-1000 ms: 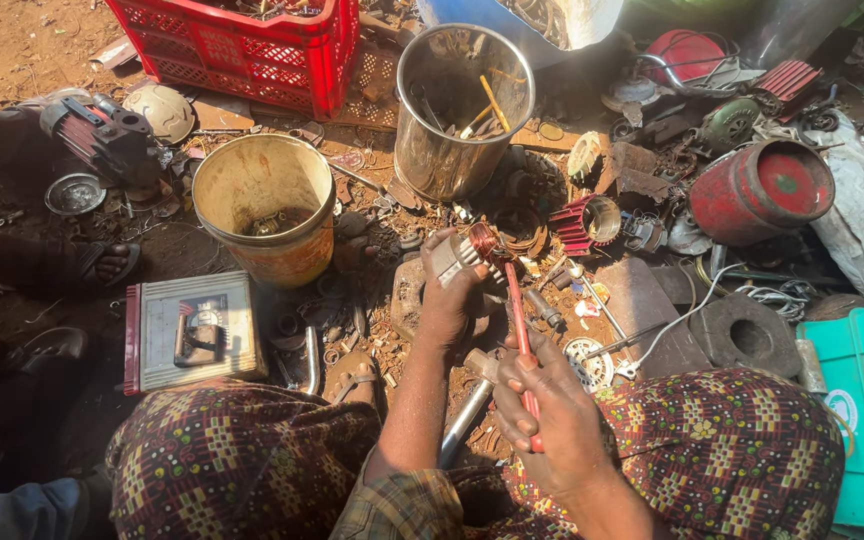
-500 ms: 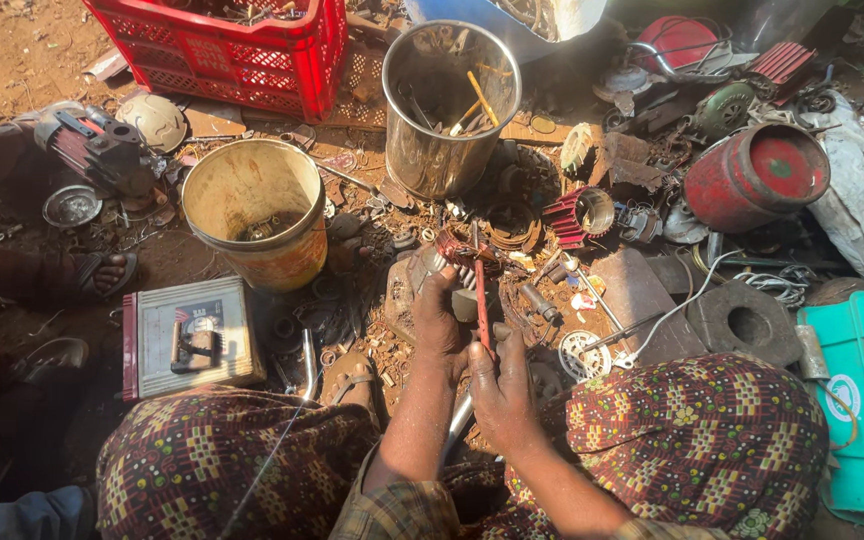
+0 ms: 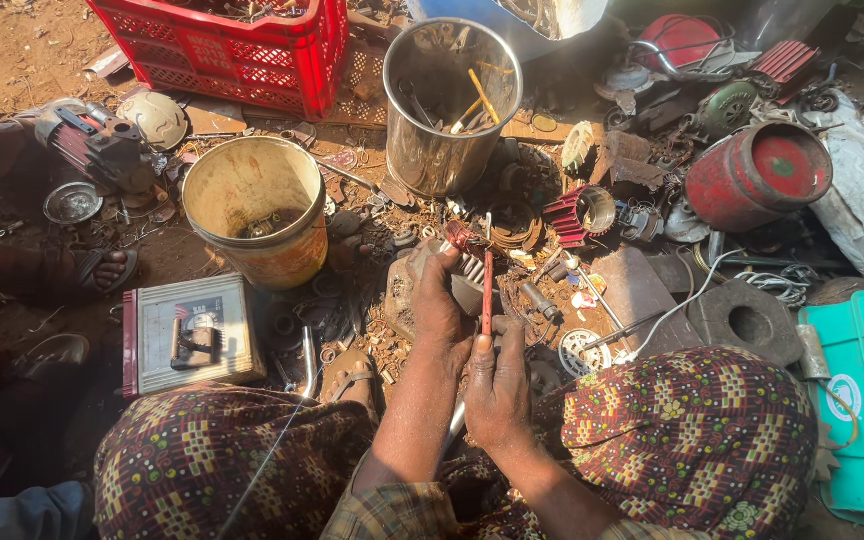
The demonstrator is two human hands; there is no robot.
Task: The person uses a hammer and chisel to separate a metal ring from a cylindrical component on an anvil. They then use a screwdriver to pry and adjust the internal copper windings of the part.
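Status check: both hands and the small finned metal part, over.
Left hand gripping small finned grey metal part. Right hand holding red-handled screwdriver upright against it. Yellow plastic bucket and steel pot stand beyond, apart from the hands.

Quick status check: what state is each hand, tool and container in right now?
Left hand: gripping a small metal part.
Right hand: gripping a red-handled tool, upright against the part.
Steel pot: upright, open, tools inside.
Yellow bucket: upright, scrap at bottom.
Red cylinder: lying on its side.
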